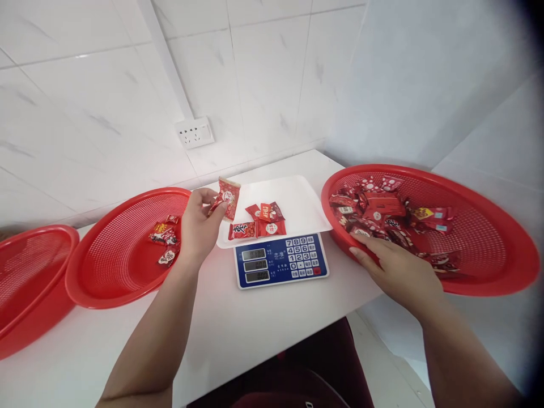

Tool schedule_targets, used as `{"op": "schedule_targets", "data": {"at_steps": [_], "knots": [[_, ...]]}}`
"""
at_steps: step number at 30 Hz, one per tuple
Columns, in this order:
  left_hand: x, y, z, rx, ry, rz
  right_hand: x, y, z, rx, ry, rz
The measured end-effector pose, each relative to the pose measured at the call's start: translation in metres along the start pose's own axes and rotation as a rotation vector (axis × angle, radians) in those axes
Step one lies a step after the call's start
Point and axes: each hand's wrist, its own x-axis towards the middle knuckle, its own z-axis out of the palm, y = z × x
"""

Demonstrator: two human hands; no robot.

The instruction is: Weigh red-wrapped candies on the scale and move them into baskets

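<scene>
My left hand [203, 224] pinches a small red snack packet [228, 198] between thumb and fingers, above the left part of the scale's white tray [297, 198]. Several red packets [272, 228] lie on that tray. Below it is the scale's blue keypad panel [280, 260] with its number displays. To the right, my right hand [393, 272] is closed over the near rim of a red plastic basket [501, 283], thumb outside and fingertips on the inner side. Inside this basket are many wrapped packets [382, 207], mostly red.
Left of the scale stands a second red basket [97, 283] with a few packets [165, 241] inside. A third red basket [38, 323] sits at the far left edge. The white table [221, 323] meets a tiled wall with a socket [194, 133].
</scene>
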Motion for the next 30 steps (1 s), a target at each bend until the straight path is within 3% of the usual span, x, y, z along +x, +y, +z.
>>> {"op": "schedule_targets", "data": {"at_steps": [3,6,9,13,23,30], "knots": [[-0.037,0.007,-0.016,-0.415,-0.116,-0.195,-0.001,-0.001,-0.001,-0.008,0.022,-0.01],[-0.083,0.0,-0.023,-0.693,-0.408,-0.55,-0.002,-0.002,-0.004,-0.014,0.018,-0.011],[-0.128,-0.015,-0.017,-0.845,-0.648,-0.925,-0.002,-0.004,-0.007,-0.021,-0.012,-0.004],[-0.164,-0.028,-0.003,-0.923,-0.78,-1.26,-0.003,-0.006,-0.008,-0.016,-0.024,0.027],[-0.176,-0.031,0.011,-1.118,-0.817,-1.25,-0.001,-0.007,-0.009,-0.034,-0.063,0.045],[-0.175,-0.029,0.011,-1.01,-0.745,-1.191,-0.001,-0.005,-0.005,-0.009,-0.024,0.021]]}}
